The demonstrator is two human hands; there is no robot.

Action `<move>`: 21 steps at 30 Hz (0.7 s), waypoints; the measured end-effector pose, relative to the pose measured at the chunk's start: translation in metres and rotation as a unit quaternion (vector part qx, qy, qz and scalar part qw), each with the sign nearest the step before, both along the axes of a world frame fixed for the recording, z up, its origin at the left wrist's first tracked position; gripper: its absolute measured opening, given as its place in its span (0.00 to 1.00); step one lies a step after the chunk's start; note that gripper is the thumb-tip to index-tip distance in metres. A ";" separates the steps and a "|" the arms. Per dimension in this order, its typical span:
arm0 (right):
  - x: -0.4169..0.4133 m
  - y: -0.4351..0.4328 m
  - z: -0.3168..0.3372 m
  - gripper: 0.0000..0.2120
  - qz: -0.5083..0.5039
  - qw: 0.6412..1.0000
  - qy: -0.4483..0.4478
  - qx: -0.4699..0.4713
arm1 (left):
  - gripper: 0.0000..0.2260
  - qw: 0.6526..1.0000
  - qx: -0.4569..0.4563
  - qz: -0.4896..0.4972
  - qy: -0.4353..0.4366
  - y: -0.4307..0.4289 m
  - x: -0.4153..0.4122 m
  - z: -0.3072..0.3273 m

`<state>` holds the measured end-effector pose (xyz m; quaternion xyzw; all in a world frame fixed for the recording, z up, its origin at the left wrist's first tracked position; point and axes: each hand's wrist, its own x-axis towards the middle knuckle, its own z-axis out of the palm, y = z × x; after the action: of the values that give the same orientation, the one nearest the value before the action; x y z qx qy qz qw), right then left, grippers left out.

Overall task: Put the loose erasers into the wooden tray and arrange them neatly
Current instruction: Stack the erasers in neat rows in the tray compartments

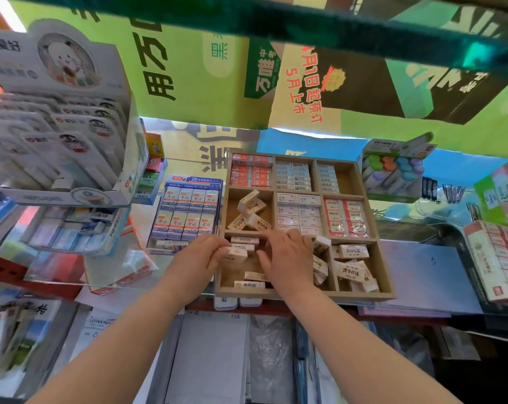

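**Eraser Tray: Present State**

The light-brown wooden tray (302, 295) is divided into three rows of compartments. It holds small cream-white rectangular erasers in printed paper sleeves. In the tray's rear row, and in its centre and right middle compartments, the erasers lie packed in flat, even rows. In the tray's left middle compartment, four loose erasers (251, 212) lie tumbled at mixed angles.

The left hand (202, 253) reaches over the tray's front-left corner. Its thumb and fingertips pinch one cream-white held eraser (236, 255) by its left end, inside the front-left compartment.

The right hand (287, 258) lies palm down over the tray's front row. Its thumb is spread toward the left, and its fingers are bent downward side by side. Whether they grip anything cannot be told.

Count, tray front row:
- Front-left compartment: four erasers visible, including the held eraser.
- Just right of the right hand: three tilted erasers (319, 265).
- Front-right compartment: at least four jumbled erasers (352, 269).
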<state>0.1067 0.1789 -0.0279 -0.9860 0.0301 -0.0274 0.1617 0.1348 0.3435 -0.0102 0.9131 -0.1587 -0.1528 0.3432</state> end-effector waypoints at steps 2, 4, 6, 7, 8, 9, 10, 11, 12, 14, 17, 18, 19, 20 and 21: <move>-0.004 -0.001 0.004 0.12 -0.017 0.999 -0.004 0.028 | 0.12 0.998 0.046 -0.019 -0.042 -0.007 0.000 0.000; -0.005 -0.002 0.007 0.10 -0.015 0.999 0.004 0.039 | 0.13 0.990 0.098 -0.047 -0.089 -0.013 0.001 -0.003; -0.004 -0.003 0.009 0.10 -0.009 0.999 0.021 0.036 | 0.14 0.987 0.113 -0.066 -0.091 -0.017 0.003 -0.006; -0.003 -0.004 0.009 0.11 -0.004 0.999 0.031 0.029 | 0.14 0.987 0.114 -0.070 -0.087 -0.018 0.004 -0.007; -0.003 -0.005 0.008 0.11 0.001 0.999 0.040 0.021 | 0.14 0.986 0.118 -0.075 -0.091 -0.018 0.005 -0.008; -0.003 -0.005 0.008 0.11 0.007 0.999 0.048 0.013 | 0.14 0.983 0.127 -0.082 -0.103 -0.018 0.006 -0.009; -0.004 -0.004 0.007 0.11 0.013 0.998 0.055 0.005 | 0.14 0.979 0.139 -0.092 -0.119 -0.018 0.008 -0.010; -0.004 -0.003 0.006 0.11 0.019 0.998 0.061 -0.003 | 0.14 0.974 0.152 -0.102 -0.133 -0.018 0.009 -0.012; -0.004 -0.002 0.005 0.11 0.023 0.997 0.066 -0.012 | 0.14 0.969 0.166 -0.111 -0.145 -0.018 0.009 -0.013; -0.004 0.000 0.003 0.11 0.024 0.997 0.068 -0.027 | 0.14 0.960 0.192 -0.118 -0.164 -0.017 0.010 -0.017; -0.001 0.002 0.001 0.12 0.016 0.997 0.068 -0.041 | 0.14 0.952 0.213 -0.103 -0.193 -0.018 0.009 -0.021; 0.000 0.002 0.001 0.13 0.013 0.996 0.069 -0.047 | 0.13 0.954 0.204 -0.091 -0.200 -0.018 0.009 -0.022; 0.001 0.003 0.000 0.12 0.010 0.996 0.070 -0.054 | 0.13 0.959 0.189 -0.072 -0.199 -0.018 0.009 -0.023; 0.002 0.004 0.000 0.12 0.006 0.996 0.072 -0.061 | 0.13 0.964 0.175 -0.052 -0.195 -0.018 0.009 -0.022; 0.003 0.006 0.000 0.12 0.003 0.995 0.075 -0.067 | 0.14 0.965 0.170 -0.041 -0.194 -0.018 0.009 -0.022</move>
<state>0.1095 0.1849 -0.0282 -0.9940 0.0372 0.0449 0.0928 0.1443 0.3256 -0.0325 0.9628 -0.2315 -0.0109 0.1393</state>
